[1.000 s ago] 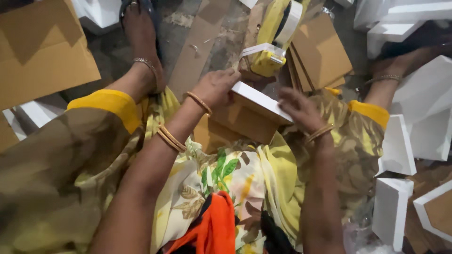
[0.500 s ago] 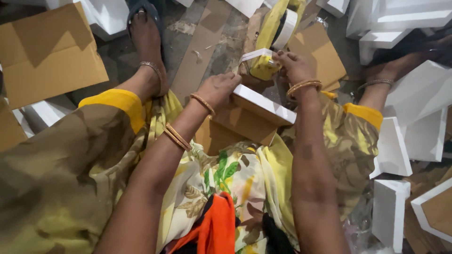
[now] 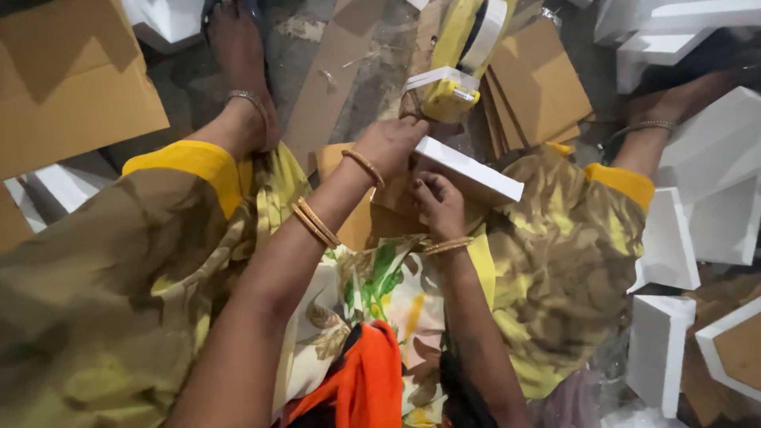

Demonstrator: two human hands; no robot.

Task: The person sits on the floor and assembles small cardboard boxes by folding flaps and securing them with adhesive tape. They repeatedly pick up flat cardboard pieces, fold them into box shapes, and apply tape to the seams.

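Observation:
I sit on the floor with a brown cardboard box (image 3: 357,226) in my lap. A white foam slab (image 3: 472,170) lies across its top. My left hand (image 3: 392,143) presses down on the slab's left end and the cardboard there. My right hand (image 3: 440,202) rests on the cardboard just under the slab's near edge, fingers curled against it. A yellow tape dispenser (image 3: 452,71) with a white tape roll stands on the floor just beyond my hands.
Flat cardboard sheets (image 3: 67,79) lie at the left and a stack (image 3: 543,83) behind the dispenser. White foam corner pieces (image 3: 662,238) crowd the right side and top right (image 3: 674,28). My bare feet (image 3: 242,71) stretch out ahead.
My right hand, which had reached forward to the tape dispenser half a second ago, has come back to the box under the foam slab. The left hand stays on the slab.

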